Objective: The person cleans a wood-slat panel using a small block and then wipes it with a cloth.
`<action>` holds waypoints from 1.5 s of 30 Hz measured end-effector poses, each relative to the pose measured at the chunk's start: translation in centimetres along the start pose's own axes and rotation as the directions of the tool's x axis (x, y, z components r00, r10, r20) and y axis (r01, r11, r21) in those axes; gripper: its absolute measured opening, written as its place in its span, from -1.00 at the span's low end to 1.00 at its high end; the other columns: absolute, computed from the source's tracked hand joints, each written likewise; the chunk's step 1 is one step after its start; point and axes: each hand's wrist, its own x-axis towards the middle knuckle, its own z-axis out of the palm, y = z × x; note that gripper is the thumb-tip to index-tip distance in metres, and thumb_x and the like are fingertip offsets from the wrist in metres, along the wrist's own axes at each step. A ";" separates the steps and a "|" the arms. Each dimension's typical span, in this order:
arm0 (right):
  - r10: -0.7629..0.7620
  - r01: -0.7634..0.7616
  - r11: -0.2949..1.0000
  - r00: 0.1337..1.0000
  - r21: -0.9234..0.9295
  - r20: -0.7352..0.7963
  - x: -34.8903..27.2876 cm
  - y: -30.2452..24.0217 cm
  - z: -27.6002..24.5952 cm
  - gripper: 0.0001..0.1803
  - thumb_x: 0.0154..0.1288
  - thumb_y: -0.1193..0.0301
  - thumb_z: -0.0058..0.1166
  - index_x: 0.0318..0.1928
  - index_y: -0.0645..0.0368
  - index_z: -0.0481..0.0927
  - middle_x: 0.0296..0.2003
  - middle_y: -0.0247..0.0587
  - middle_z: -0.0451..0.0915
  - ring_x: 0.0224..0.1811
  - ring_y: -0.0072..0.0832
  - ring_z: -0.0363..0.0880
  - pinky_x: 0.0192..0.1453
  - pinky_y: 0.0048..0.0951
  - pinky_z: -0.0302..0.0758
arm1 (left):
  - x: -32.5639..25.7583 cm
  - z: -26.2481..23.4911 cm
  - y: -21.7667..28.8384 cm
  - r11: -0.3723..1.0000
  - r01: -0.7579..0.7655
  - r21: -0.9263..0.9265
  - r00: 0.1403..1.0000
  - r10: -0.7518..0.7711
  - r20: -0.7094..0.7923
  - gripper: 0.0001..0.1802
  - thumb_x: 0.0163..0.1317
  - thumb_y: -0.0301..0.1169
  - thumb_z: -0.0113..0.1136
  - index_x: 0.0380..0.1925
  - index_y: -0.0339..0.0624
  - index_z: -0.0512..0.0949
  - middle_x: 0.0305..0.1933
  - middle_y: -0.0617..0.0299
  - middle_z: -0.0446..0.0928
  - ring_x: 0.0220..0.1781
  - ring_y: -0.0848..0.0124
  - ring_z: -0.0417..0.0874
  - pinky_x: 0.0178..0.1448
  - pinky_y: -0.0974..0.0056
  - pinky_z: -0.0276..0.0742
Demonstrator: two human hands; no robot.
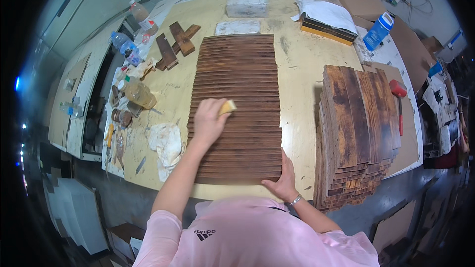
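Note:
A long row of dark brown wooden strips (237,143), packed edge over edge, lies in front of me on the yellowish tabletop (299,109). My left hand (208,118) is over the left middle of the row, its fingers closed around a small yellow sponge (228,107). The sponge is at the strips' upper surface. At the near right corner, my right hand (284,178) lies against the row's side, thumb spread from the fingers, holding nothing. A crumpled, stained white cloth (165,146) lies left of the row.
Stacked brown boards (358,118) stand at the right, beside a red mallet (398,96). Bottles, including a jug of yellowish liquid (137,94), line the left edge. Loose wood pieces (181,38) lie far left. A blue bottle (379,31) and a cloth-covered box (326,24) stand far right.

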 end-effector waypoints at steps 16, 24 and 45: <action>0.014 -0.023 0.993 0.997 0.114 0.073 2.1 -2.1 -2.4 0.38 -0.32 0.30 0.64 0.55 0.24 0.07 0.36 0.08 0.39 0.36 0.08 0.37 0.49 -0.06 0.30 | 8.0 6.2 -1.7 0.983 -0.162 0.091 0.985 0.155 0.078 -0.64 0.07 -0.46 0.44 -0.06 -0.14 0.70 -0.16 0.16 0.57 -0.04 0.13 0.57 0.02 0.09 0.56; 0.069 -0.080 0.990 0.992 0.114 0.101 1.9 -0.8 -1.9 0.36 -0.32 0.30 0.61 0.56 0.21 0.09 0.38 0.05 0.35 0.40 0.03 0.32 0.53 -0.09 0.25 | 6.5 3.2 -5.7 0.967 -0.246 0.072 0.937 0.218 0.274 -0.62 0.02 -0.56 0.41 -0.08 -0.10 0.73 -0.16 0.19 0.58 -0.05 0.15 0.57 0.03 0.12 0.56; -0.054 0.054 0.998 0.999 0.011 -0.004 1.0 0.2 -0.5 0.47 -0.39 0.38 0.68 0.58 0.24 -0.01 0.31 0.08 0.41 0.29 0.09 0.40 0.42 -0.06 0.35 | 4.8 -1.5 -9.2 0.965 -0.062 0.256 0.996 0.043 0.076 -0.65 -0.04 -0.60 0.40 -0.18 -0.11 0.75 -0.21 0.22 0.60 -0.08 0.15 0.57 0.06 0.07 0.51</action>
